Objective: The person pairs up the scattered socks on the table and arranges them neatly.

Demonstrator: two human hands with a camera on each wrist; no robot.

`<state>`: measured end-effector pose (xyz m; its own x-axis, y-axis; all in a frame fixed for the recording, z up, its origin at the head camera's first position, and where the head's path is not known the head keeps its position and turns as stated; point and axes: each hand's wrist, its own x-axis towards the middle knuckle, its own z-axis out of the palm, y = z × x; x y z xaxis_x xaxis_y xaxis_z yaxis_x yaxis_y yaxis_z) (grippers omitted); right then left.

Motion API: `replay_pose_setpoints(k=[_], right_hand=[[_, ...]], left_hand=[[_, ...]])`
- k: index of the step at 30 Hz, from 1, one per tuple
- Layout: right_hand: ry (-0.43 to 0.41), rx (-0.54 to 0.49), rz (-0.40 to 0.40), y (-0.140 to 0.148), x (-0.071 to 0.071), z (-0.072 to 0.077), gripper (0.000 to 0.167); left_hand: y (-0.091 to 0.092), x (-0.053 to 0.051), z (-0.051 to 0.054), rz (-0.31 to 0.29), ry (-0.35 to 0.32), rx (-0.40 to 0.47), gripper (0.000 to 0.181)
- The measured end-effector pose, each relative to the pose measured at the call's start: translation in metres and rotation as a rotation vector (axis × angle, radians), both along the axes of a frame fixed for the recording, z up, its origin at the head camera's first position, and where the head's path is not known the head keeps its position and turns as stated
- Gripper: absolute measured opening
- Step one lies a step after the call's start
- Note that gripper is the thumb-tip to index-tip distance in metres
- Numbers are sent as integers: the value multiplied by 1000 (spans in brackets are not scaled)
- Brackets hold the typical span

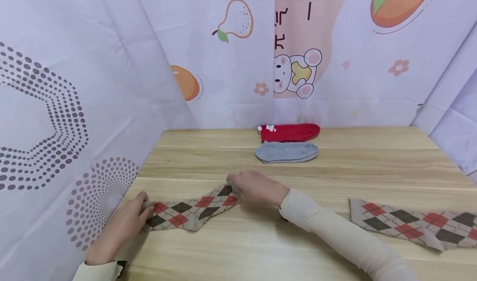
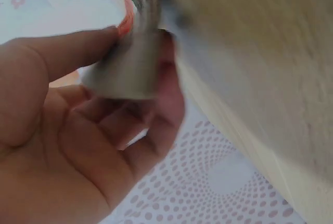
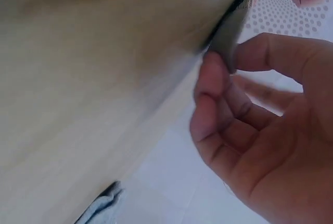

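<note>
An argyle sock (image 1: 195,210) in beige, red and dark green stretches between my two hands low over the table. At its left end, my left hand (image 1: 130,217) pinches the plain beige edge between thumb and fingers; the left wrist view shows this sock end (image 2: 130,67) blurred. My right hand (image 1: 257,188) pinches the other end, and the right wrist view shows the grey-beige tip (image 3: 229,41) between thumb and fingers. A second argyle sock (image 1: 413,225) lies flat at the right, partly past the frame's edge.
A folded grey sock (image 1: 287,152) lies toward the back of the wooden table (image 1: 208,152). Right behind it is a red sock (image 1: 292,132) with a white figure. Printed white curtains (image 1: 223,66) stand behind and at the left of the table.
</note>
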<state>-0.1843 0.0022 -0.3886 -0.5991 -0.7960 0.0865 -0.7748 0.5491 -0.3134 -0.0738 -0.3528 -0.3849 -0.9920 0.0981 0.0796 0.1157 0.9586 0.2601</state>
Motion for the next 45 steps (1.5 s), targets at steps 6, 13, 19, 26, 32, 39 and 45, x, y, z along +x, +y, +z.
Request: replay_pose_setpoints(k=[6, 13, 19, 26, 32, 39, 45], right_hand=[[73, -80, -18, 6, -7, 6, 17], [91, -77, -55, 13, -11, 8, 20], [75, -119, -46, 32, -10, 11, 19], [77, -118, -83, 62, 0, 19, 16], [97, -117, -95, 85, 6, 22, 15], [91, -107, -119, 108, 9, 20, 18], [95, -103, -169, 131, 12, 22, 20]], left_hand=[[9, -1, 4, -52, 217, 43, 16], [19, 0, 9, -77, 336, 45, 17], [25, 0, 12, -90, 351, 53, 18], [38, -6, 17, -135, 364, 51, 18], [52, -12, 21, -156, 312, 92, 16], [70, -16, 24, -211, 278, 118, 15], [89, -28, 31, -278, 304, 131, 15]])
